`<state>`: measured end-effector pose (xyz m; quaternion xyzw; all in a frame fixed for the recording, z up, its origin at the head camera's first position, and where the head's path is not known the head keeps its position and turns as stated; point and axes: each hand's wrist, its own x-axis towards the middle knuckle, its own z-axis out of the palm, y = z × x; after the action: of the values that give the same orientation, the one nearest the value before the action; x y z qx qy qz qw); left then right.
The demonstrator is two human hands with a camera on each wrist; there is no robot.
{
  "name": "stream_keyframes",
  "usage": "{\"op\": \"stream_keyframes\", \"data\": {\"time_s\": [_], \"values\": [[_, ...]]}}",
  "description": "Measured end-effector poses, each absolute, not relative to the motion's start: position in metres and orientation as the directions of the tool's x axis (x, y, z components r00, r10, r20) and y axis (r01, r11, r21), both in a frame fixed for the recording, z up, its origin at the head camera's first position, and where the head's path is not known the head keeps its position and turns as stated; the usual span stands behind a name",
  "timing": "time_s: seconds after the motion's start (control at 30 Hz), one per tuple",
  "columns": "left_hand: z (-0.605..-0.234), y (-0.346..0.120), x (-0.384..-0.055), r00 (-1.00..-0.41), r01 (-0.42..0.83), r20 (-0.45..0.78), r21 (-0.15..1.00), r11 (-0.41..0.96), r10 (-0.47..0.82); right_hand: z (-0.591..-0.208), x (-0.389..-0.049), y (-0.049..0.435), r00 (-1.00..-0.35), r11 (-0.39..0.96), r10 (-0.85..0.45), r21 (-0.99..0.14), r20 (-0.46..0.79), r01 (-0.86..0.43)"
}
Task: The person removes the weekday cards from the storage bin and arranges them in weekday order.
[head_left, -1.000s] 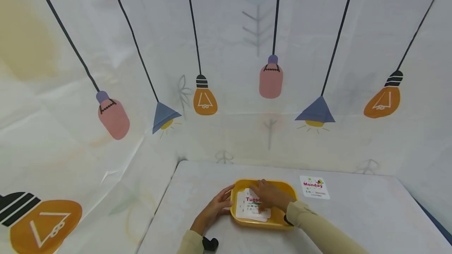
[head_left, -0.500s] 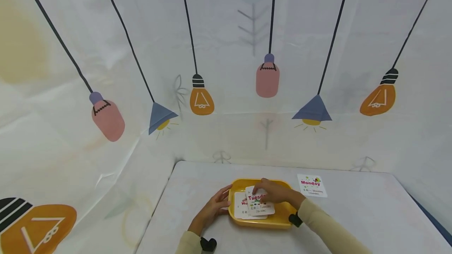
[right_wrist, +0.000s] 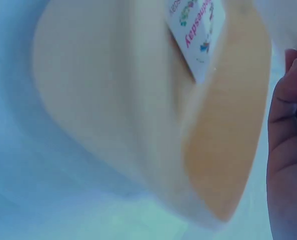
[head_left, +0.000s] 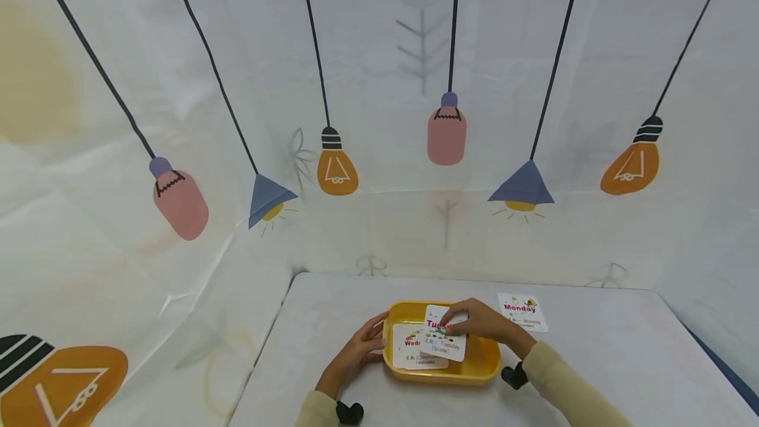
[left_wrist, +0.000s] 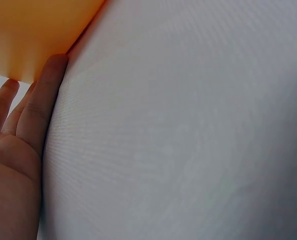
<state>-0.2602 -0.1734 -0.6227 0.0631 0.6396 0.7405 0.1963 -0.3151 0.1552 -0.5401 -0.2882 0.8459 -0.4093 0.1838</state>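
In the head view my right hand (head_left: 483, 323) pinches the Tuesday card (head_left: 446, 346) between thumb and fingers, tilted over the yellow tray (head_left: 483, 356). Beneath it, partly covered, the Wednesday card (head_left: 406, 356) lies in the tray's left half. My left hand (head_left: 358, 348) touches the tray's left side with extended fingers; the left wrist view shows its fingertips against the tray wall (left_wrist: 43, 30). From the right wrist, the thumb side of my right hand (right_wrist: 291, 150) appears at the edge, with the Wednesday card (right_wrist: 196, 35) inside the tray; that view is blurred.
A Monday card (head_left: 523, 312) lies on the white table (head_left: 605, 348), to the right of the tray. Behind stands a white cloth wall (head_left: 379, 229) printed with hanging lamps. Black straps (head_left: 350, 412) are on the wrists.
My right hand has lifted the Tuesday card and moved it to the right, uncovering more of the Wednesday card. My left hand stays at the tray's left side.
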Motion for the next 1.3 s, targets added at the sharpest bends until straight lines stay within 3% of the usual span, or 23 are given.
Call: {"op": "stream_keyframes", "data": {"time_s": [0.27,0.47,0.63,0.83,1.3], "values": [[-0.624,-0.173,-0.261,-0.915,-0.213,-0.158,0.971,-0.112,0.372,-0.54,-0.313,0.171,-0.812,0.441,-0.576,-0.871,-0.091,-0.215],[-0.623,-0.173,-0.259,-0.913,-0.194,-0.136,0.974,-0.115,0.385,-0.535,-0.313,0.178,-0.885,0.442,-0.464,-0.874,-0.033,-0.199],[-0.622,-0.175,-0.258,-0.909,-0.192,-0.131,0.974,-0.118,0.395,-0.535,-0.313,0.183,-0.92,0.424,-0.388,-0.897,-0.057,-0.123],[-0.62,-0.175,-0.258,-0.909,-0.192,-0.133,0.975,-0.114,0.395,-0.539,-0.312,0.192,-0.937,0.4,-0.327,-0.916,-0.12,-0.023],[-0.623,-0.174,-0.262,-0.917,-0.23,-0.175,0.966,-0.116,0.358,-0.548,-0.315,0.249,-0.974,0.268,-0.18,-0.96,-0.138,0.086]]}}
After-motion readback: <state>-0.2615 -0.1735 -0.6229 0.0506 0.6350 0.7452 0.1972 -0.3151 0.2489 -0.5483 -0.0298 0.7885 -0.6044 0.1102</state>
